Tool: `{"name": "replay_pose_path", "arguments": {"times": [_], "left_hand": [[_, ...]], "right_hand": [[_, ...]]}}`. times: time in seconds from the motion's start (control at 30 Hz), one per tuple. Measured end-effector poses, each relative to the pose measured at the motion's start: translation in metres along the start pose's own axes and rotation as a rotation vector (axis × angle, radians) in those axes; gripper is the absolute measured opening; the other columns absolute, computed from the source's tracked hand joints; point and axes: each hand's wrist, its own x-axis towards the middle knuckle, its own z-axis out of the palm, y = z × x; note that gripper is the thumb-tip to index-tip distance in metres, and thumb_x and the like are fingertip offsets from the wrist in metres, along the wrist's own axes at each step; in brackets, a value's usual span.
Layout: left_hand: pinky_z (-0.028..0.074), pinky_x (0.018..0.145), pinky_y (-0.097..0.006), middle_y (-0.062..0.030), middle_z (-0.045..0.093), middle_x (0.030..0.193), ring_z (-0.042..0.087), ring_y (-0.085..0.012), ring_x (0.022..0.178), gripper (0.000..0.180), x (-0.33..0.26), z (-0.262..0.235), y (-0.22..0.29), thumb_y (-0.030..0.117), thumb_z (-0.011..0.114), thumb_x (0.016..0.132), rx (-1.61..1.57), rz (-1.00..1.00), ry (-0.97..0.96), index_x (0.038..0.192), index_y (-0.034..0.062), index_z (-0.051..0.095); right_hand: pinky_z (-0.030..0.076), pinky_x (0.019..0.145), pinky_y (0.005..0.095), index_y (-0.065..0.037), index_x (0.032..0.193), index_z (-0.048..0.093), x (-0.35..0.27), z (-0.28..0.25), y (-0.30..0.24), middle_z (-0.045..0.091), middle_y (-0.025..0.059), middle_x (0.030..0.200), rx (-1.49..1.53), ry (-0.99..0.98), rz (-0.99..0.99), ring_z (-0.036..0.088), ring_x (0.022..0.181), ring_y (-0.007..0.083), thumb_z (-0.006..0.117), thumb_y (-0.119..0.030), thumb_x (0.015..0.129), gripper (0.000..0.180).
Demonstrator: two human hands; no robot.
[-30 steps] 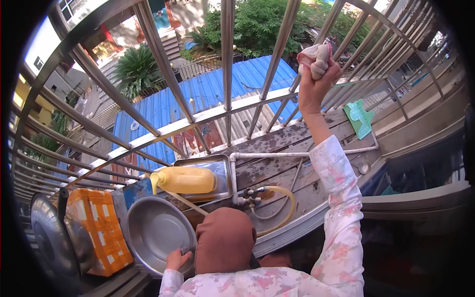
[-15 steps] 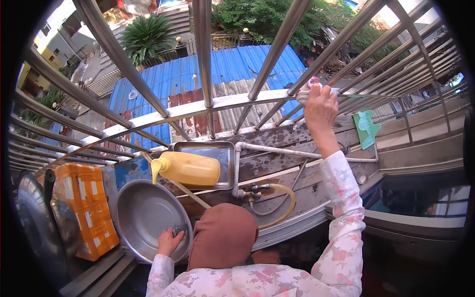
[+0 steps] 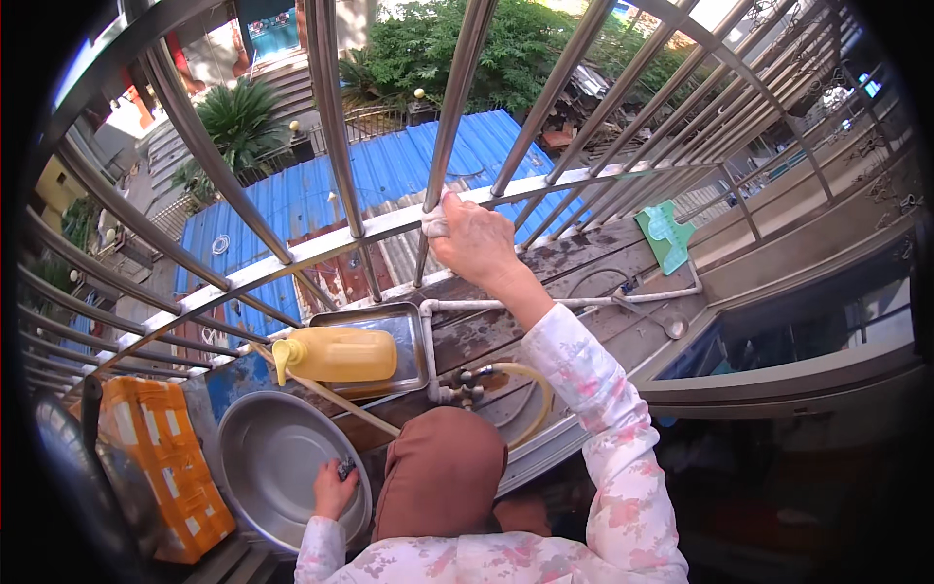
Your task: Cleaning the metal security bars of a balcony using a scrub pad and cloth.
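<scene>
My right hand [image 3: 479, 237] is closed on a whitish cloth [image 3: 435, 226], which presses on a steel bar where it meets the flat rail [image 3: 389, 226] of the window cage. Most of the cloth is hidden by my fingers. Low on the left, my left hand [image 3: 334, 490] reaches into a grey metal basin [image 3: 238, 457], near its right side. Its fingers close around a small dark grey clump [image 3: 345, 469], too small to tell its kind. Beyond the basin, a yellow pump bottle [image 3: 341, 353] lies on its side in a rectangular metal tray [image 3: 413, 341].
A tap with a yellowish hose [image 3: 545, 384] and a white pipe [image 3: 574, 303] lie right of the tray. A wooden stick [image 3: 355, 409] slants behind the basin. An orange taped box [image 3: 165, 457] stands at left, a green plastic piece [image 3: 665, 237] at right. A brown cap [image 3: 443, 477] covers the lower middle.
My right hand has moved left along the rail with the cloth, to another upright bar. My left hand stays in the basin with the grey clump. The whole view has turned somewhat.
</scene>
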Motion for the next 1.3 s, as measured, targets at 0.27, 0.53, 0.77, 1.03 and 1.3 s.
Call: {"name": "replay_pose_path", "arguments": {"times": [0.27, 0.53, 0.77, 1.03, 1.3], "left_hand": [[0.048, 0.076, -0.051, -0.0227, 0.056, 0.099, 0.058, -0.0440, 0.088, 0.024, -0.030, 0.008, -0.031, 0.013, 0.067, 0.076, 0.017, -0.080, 0.019, 0.097, 0.0056, 0.060], [0.049, 0.079, -0.050, -0.0190, 0.061, 0.098, 0.061, -0.0420, 0.093, 0.030, -0.074, -0.013, -0.014, 0.031, 0.067, 0.082, -0.058, -0.388, 0.090, 0.101, 0.0083, 0.061], [0.049, 0.083, -0.049, -0.0224, 0.058, 0.106, 0.060, -0.0407, 0.095, 0.044, -0.084, -0.027, -0.033, 0.041, 0.068, 0.086, -0.102, -0.394, 0.377, 0.107, 0.0034, 0.062], [0.050, 0.081, -0.048, -0.0217, 0.060, 0.108, 0.061, -0.0412, 0.095, 0.031, -0.021, -0.026, -0.064, 0.036, 0.066, 0.086, 0.040, -0.623, 0.365, 0.096, 0.0064, 0.068], [0.051, 0.074, -0.047, -0.0155, 0.065, 0.090, 0.064, -0.0382, 0.082, 0.043, -0.051, -0.059, -0.002, 0.047, 0.070, 0.081, 0.093, -0.296, 0.041, 0.101, 0.0092, 0.066]], "right_hand": [[0.050, 0.078, 0.0452, -0.003, 0.102, 0.061, -0.032, -0.025, -0.134, 0.068, 0.0206, 0.093, 0.812, -0.502, -0.383, 0.066, 0.089, 0.0388, 0.069, -0.035, 0.079, 0.041], [0.049, 0.087, 0.0426, 0.007, 0.113, 0.059, -0.093, 0.092, -0.264, 0.065, 0.0258, 0.100, 0.514, -1.197, -0.921, 0.064, 0.100, 0.0349, 0.070, -0.046, 0.078, 0.064], [0.052, 0.078, 0.0375, 0.003, 0.117, 0.059, -0.057, 0.081, -0.257, 0.067, 0.0178, 0.097, 0.940, -0.973, -0.702, 0.067, 0.090, 0.0274, 0.063, -0.027, 0.091, 0.040], [0.053, 0.068, 0.0228, 0.001, 0.114, 0.063, -0.053, 0.062, -0.199, 0.066, 0.0056, 0.089, 1.198, -1.024, -0.226, 0.067, 0.080, 0.0110, 0.055, -0.016, 0.099, 0.023], [0.048, 0.058, 0.0207, 0.002, 0.106, 0.067, -0.058, 0.045, -0.127, 0.066, 0.0053, 0.079, 1.245, -0.577, -0.147, 0.062, 0.065, 0.0088, 0.055, -0.013, 0.099, 0.021]]}}
